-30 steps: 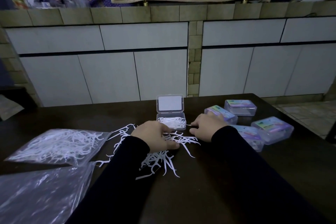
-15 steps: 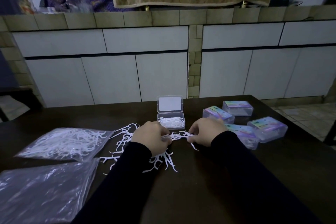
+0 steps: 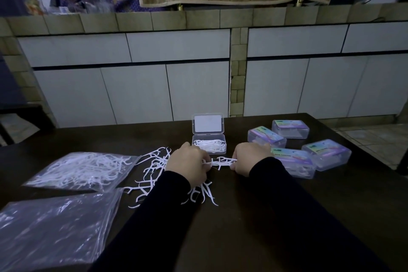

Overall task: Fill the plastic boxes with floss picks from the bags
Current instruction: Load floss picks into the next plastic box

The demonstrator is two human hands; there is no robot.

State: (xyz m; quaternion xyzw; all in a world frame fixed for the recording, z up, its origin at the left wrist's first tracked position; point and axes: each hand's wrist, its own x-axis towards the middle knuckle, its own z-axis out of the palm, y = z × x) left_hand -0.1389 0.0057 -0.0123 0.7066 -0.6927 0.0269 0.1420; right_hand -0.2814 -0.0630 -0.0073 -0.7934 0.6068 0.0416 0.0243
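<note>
A small clear plastic box [image 3: 209, 146] stands open at the table's middle, lid up, with white floss picks inside. Just in front of it my left hand [image 3: 189, 163] and my right hand [image 3: 247, 159] hold a small bunch of floss picks [image 3: 220, 161] between them, one hand at each end. A loose pile of floss picks [image 3: 154, 174] lies under and left of my left hand. A bag of floss picks [image 3: 81, 170] lies at the left, and an empty-looking clear bag [image 3: 55, 227] lies nearer me.
Several closed plastic boxes with coloured labels [image 3: 290, 128] sit to the right of the open box, one close to my right wrist [image 3: 293, 161]. The dark table [image 3: 287, 216] ends at the right near a tiled floor. White cabinets stand behind.
Both hands have gathered picks from the pile and lifted a small bunch, now held between them in front of the open box. The view has shifted slightly.
</note>
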